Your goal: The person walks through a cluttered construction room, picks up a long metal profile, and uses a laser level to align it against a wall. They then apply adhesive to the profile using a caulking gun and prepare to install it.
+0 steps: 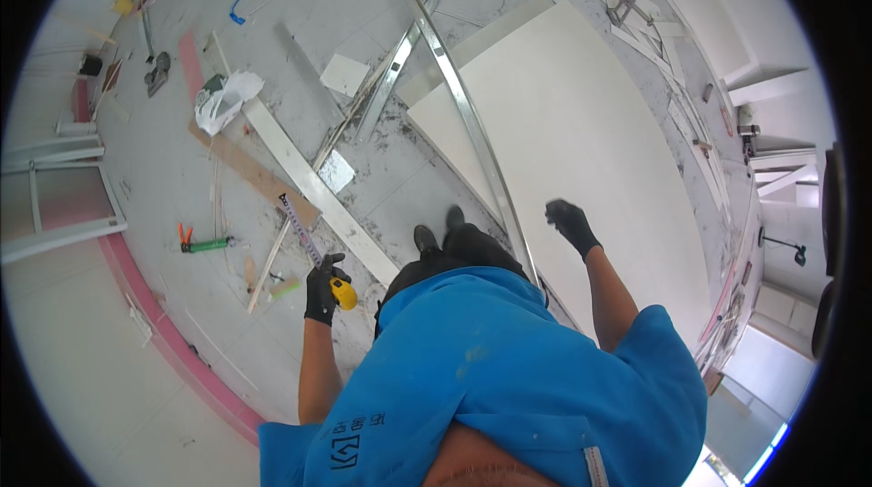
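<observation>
Tape meas. (pixel 343 293) in L hand (pixel 322 290), R hand (pixel 571 225) apart.

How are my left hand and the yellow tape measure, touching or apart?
Touching: the head view shows the gloved left hand holding the yellow tape measure.

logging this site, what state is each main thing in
Tape measure: blade pulled out
Left hand: gloved, holding the tape measure
Right hand: gloved, fingers curled, no object visible
White board: lying flat
Metal bar: straight, crossing the white board
Plastic bag: crumpled
</observation>
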The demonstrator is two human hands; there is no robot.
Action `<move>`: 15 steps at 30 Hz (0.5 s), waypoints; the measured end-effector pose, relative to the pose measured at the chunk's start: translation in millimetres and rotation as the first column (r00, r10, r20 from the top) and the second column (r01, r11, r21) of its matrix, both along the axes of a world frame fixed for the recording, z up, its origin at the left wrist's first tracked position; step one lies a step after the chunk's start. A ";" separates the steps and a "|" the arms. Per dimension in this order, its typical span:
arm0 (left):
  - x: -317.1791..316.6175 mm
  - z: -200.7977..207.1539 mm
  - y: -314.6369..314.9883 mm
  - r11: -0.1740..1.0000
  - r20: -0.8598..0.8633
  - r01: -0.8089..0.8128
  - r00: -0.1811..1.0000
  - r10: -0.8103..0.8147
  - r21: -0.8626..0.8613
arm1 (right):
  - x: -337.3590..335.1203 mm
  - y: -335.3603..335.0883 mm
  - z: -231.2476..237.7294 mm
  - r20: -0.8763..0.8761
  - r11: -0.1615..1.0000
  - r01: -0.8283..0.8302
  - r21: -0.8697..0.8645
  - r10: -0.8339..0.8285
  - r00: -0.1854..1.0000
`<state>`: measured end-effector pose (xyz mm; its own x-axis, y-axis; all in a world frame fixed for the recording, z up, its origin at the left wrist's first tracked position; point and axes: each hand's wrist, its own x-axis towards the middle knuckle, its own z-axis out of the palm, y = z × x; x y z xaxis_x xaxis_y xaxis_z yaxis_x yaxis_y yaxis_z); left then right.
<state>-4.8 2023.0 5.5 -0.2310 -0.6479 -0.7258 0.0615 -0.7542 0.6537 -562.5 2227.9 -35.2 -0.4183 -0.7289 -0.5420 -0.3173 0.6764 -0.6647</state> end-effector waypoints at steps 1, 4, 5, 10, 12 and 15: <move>-3.0 -1.2 -13.0 1.000 -0.002 -0.004 1.000 0.004 -0.004 | -2.8 9.7 -15.6 0.018 0.998 0.005 0.064 -0.006 1.000; -12.5 -4.3 -52.2 1.000 0.000 0.001 1.000 -0.001 -0.013 | -4.9 31.0 -53.9 0.065 0.978 0.008 0.208 -0.022 0.998; -15.5 -4.2 -65.9 1.000 0.007 0.010 1.000 -0.010 -0.005 | -3.4 31.0 -64.1 0.080 0.973 -0.001 0.230 -0.018 0.997; -21.9 10.5 -143.4 0.993 0.154 0.117 0.981 -0.116 0.006 | -4.5 -32.0 -156.3 0.102 0.987 -0.058 0.151 0.043 0.994; -14.0 13.4 -170.7 0.990 0.181 0.142 0.973 -0.141 0.010 | 2.3 -97.4 -176.0 0.160 0.998 -0.045 0.045 0.037 0.986; -7.4 12.4 -212.3 0.992 0.121 0.123 0.984 -0.127 0.041 | 42.8 -248.7 -89.7 0.278 1.000 0.018 0.012 -0.020 0.960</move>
<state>-12.2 1810.7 17.8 -0.2163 -0.5944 -0.7745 -0.1141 -0.7725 0.6247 -519.6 1979.2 -124.9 -0.2638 -0.7167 -0.6456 -0.1076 0.6870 -0.7186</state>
